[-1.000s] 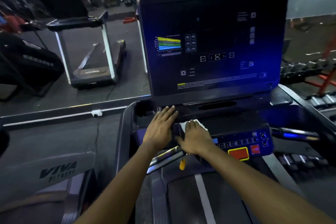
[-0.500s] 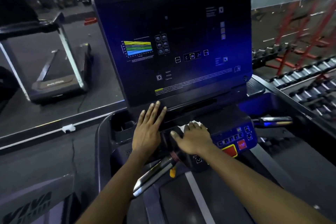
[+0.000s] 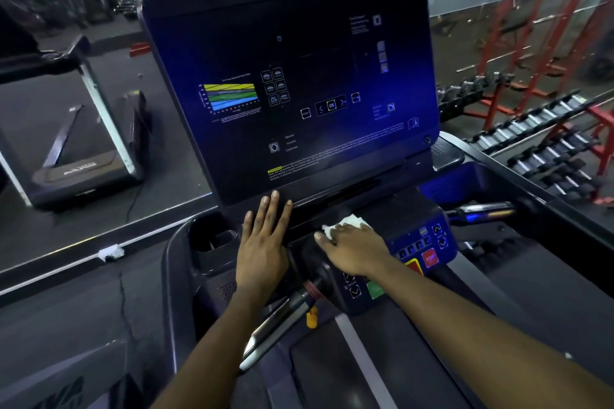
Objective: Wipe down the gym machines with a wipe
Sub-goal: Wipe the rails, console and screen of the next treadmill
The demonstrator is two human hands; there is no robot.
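Nearest us, at six o'clock, the dark belt (image 3: pixel 315 382) of the treadmill (image 3: pixel 172 279) runs between our forearms. At seven o'clock from the hands, a silver handlebar grip (image 3: pixel 275 325) slants down, with a yellow clip (image 3: pixel 311 318) just beside its upper end.

Our left hand (image 3: pixel 262 242) lies flat on the console ledge (image 3: pixel 395 209), fingers straight and pressed together, their tips touching the lower edge of the screen (image 3: pixel 299 76). At nine o'clock from it sits the cup holder (image 3: pixel 216 239), apart from the hand.

Our right hand (image 3: pixel 355 251) rests palm-down on the white wipe (image 3: pixel 349 221), fingers laid over it and the thumb spread toward nine o'clock. The wipe's crumpled edge shows past the fingertips at twelve o'clock. A narrow strip of dark console separates the two hands.

At three o'clock from the right hand the red stop button (image 3: pixel 429 257) lies near. Bare ledge stretches from the wipe toward one o'clock, up to the screen's bottom edge.

Farther off, at two o'clock, a dumbbell rack (image 3: pixel 538 143) stands beside the machine's rail. At ten o'clock another treadmill (image 3: pixel 83 149) sits on open grey floor (image 3: pixel 172 143).
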